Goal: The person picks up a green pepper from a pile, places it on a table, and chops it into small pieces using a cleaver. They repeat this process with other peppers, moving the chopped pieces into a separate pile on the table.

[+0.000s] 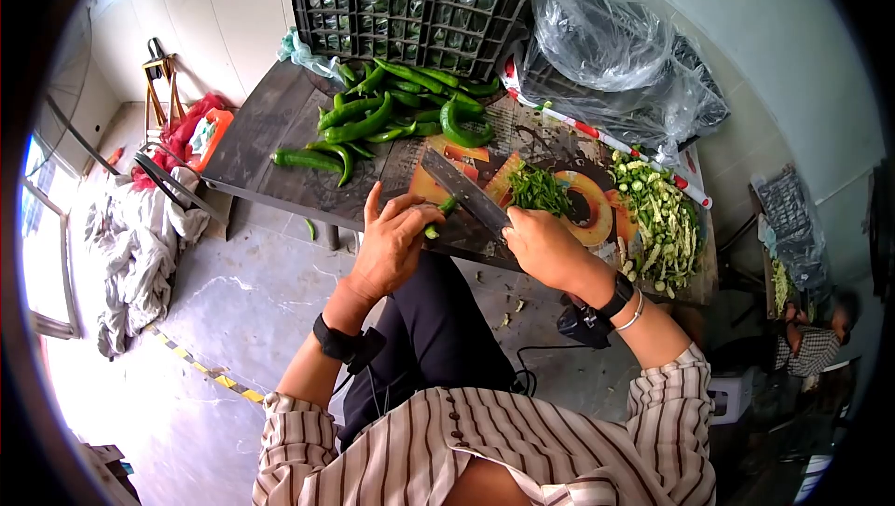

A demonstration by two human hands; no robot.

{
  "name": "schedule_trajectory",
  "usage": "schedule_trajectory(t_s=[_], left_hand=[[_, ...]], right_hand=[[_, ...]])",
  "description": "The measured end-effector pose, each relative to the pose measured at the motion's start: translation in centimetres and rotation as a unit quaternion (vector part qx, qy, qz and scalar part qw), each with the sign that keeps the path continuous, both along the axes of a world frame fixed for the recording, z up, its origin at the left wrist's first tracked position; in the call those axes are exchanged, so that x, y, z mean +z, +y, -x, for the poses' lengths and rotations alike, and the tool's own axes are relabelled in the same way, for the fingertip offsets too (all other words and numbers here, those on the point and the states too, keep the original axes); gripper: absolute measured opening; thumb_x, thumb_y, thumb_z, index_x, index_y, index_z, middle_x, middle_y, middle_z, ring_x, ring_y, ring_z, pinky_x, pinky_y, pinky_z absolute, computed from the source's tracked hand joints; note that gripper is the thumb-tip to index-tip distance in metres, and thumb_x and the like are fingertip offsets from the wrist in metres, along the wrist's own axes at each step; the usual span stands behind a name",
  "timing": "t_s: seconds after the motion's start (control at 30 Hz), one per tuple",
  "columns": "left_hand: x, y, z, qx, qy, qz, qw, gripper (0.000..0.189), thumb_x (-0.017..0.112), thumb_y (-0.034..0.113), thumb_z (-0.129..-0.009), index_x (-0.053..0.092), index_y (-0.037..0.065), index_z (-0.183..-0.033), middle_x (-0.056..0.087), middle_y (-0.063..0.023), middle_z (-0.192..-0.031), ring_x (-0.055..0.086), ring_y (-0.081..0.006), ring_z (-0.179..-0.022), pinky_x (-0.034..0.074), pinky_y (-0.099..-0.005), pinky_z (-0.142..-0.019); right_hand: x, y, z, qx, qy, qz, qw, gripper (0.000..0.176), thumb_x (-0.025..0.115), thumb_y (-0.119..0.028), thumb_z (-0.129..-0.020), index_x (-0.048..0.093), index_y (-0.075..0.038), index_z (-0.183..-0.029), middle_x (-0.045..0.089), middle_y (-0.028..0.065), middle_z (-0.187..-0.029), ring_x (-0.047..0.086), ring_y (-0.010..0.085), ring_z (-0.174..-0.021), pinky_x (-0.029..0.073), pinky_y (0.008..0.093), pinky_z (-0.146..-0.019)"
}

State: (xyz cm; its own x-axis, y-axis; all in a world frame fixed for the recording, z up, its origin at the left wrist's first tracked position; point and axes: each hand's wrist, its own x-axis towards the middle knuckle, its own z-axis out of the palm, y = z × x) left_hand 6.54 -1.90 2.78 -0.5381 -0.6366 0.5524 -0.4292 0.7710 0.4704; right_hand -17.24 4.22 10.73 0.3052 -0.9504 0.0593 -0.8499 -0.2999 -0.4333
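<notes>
My left hand (392, 237) is closed around a green chili pepper (447, 207), which sticks out between thumb and fingers near the table's front edge. In my right hand (550, 247) is the handle of a kitchen knife (466, 193); its broad blade points up and left, right beside the pepper. Just beyond the blade lies a small heap of green pepper strips (539, 189). Farther right spreads a pile of pale pepper cores and seeds (660, 226). Whole green peppers (359, 121) are heaped at the back left of the table (270, 147).
A black plastic crate (406, 7) stands behind the whole peppers. Clear plastic bags (606, 30) cover the back right, with a red-and-white pole (597, 133) along that side. Crumpled cloth (140, 245) lies on the floor at left. Another person (813, 343) is at far right.
</notes>
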Motion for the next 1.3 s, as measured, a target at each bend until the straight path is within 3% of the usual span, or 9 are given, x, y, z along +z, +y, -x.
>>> schedule_trajectory(t_s=[0.2, 0.33, 0.4, 0.47, 0.6, 0.73, 0.8, 1.0, 1.3], left_hand=[[0.1, 0.1, 0.2, -0.005, 0.006, 0.005, 1.000, 0.040, 0.061, -0.004, -0.073, 0.062, 0.017, -0.107, 0.065, 0.0044, -0.104, 0.053, -0.0179, -0.118, 0.011, -0.0560, -0.116], [-0.4, -0.1, 0.3, -0.003, 0.016, 0.011, 1.000, 0.038, 0.062, -0.004, -0.074, 0.062, 0.016, -0.105, 0.065, 0.0048, -0.105, 0.055, -0.0175, -0.116, 0.012, -0.0562, -0.116], [-0.5, 0.0, 0.3, 0.005, 0.027, -0.002, 1.000, 0.036, 0.062, -0.004, -0.074, 0.063, 0.016, -0.104, 0.066, 0.0045, -0.105, 0.057, -0.0173, -0.114, 0.013, -0.0559, -0.115], [-0.3, 0.3, 0.5, 0.011, 0.024, -0.003, 1.000, 0.035, 0.063, -0.003, -0.075, 0.064, 0.016, -0.104, 0.067, 0.0038, -0.104, 0.057, -0.0174, -0.113, 0.014, -0.0555, -0.115], [0.2, 0.2, -0.3, 0.043, 0.020, 0.045, 0.998, 0.033, 0.063, -0.002, -0.075, 0.065, 0.015, -0.104, 0.067, 0.0013, -0.103, 0.057, -0.0179, -0.113, 0.015, -0.0548, -0.115], [1.2, -0.7, -1.0, 0.114, 0.011, 0.106, 0.988, 0.030, 0.062, -0.001, -0.078, 0.067, 0.014, -0.104, 0.067, -0.0011, -0.104, 0.057, -0.0198, -0.112, 0.018, -0.0514, -0.114], [1.3, -1.5, -0.6, 0.126, -0.002, 0.125, 0.984, 0.029, 0.063, 0.003, -0.078, 0.067, 0.014, -0.105, 0.067, -0.0001, -0.103, 0.056, -0.0199, -0.112, 0.018, -0.0517, -0.114], [0.7, -3.6, 2.1, 0.127, -0.092, 0.137, 0.978, 0.032, 0.061, 0.006, -0.073, 0.067, 0.014, -0.103, 0.066, 0.0014, -0.103, 0.055, -0.0197, -0.110, 0.018, -0.0618, -0.112], [0.7, -4.6, 5.3, 0.072, -0.106, 0.140, 0.982, 0.023, 0.068, 0.022, -0.078, 0.071, 0.015, -0.100, 0.065, -0.0002, -0.086, 0.059, -0.0200, -0.095, 0.020, -0.0583, -0.110]], right_hand=[[1.0, -0.5, -0.2, 0.003, 0.015, -0.016, 1.000, 0.018, 0.054, -0.011, -0.090, 0.052, 0.006, -0.083, 0.059, 0.0282, -0.072, 0.060, 0.0451, -0.071, 0.049, 0.0493, -0.064], [3.0, -1.8, -0.2, -0.016, 0.009, -0.135, 0.991, 0.022, 0.054, -0.014, -0.090, 0.053, 0.007, -0.082, 0.059, 0.0290, -0.072, 0.061, 0.0462, -0.072, 0.049, 0.0485, -0.064], [2.8, -2.9, -1.1, -0.042, -0.027, -0.218, 0.975, 0.023, 0.051, -0.013, -0.092, 0.047, 0.006, -0.080, 0.054, 0.0205, -0.059, 0.059, 0.0317, -0.048, 0.047, 0.0425, -0.050], [0.1, -3.9, -1.2, 0.022, -0.054, -0.094, 0.994, 0.024, 0.051, -0.013, -0.093, 0.046, 0.006, -0.080, 0.054, 0.0181, -0.057, 0.058, 0.0279, -0.046, 0.047, 0.0401, -0.047], [1.0, -4.5, -1.9, -0.047, -0.093, -0.187, 0.977, 0.021, 0.050, -0.013, -0.094, 0.046, 0.004, -0.082, 0.053, 0.0102, -0.057, 0.057, 0.0184, -0.044, 0.045, 0.0335, -0.042], [-0.7, -3.3, 0.4, 0.011, -0.143, -0.087, 0.986, 0.018, 0.049, -0.013, -0.095, 0.048, 0.003, -0.087, 0.054, 0.0061, -0.062, 0.054, 0.0137, -0.044, 0.044, 0.0300, -0.041], [-0.1, -2.0, 0.9, -0.161, -0.282, -0.113, 0.939, 0.019, 0.049, -0.013, -0.093, 0.053, 0.004, -0.085, 0.058, 0.0088, -0.062, 0.052, 0.0163, -0.040, 0.043, 0.0312, -0.039], [0.8, 3.0, 3.4, -0.192, -0.427, -0.037, 0.883, 0.021, 0.047, -0.012, -0.097, 0.053, 0.006, -0.108, 0.062, 0.0102, -0.075, 0.051, 0.0095, -0.044, 0.044, 0.0258, -0.039], [-0.6, 12.2, 7.3, -0.320, -0.510, 0.064, 0.796, 0.020, 0.051, -0.015, -0.098, 0.051, 0.003, -0.107, 0.063, 0.0131, -0.080, 0.051, 0.0106, -0.046, 0.045, 0.0268, -0.040]])
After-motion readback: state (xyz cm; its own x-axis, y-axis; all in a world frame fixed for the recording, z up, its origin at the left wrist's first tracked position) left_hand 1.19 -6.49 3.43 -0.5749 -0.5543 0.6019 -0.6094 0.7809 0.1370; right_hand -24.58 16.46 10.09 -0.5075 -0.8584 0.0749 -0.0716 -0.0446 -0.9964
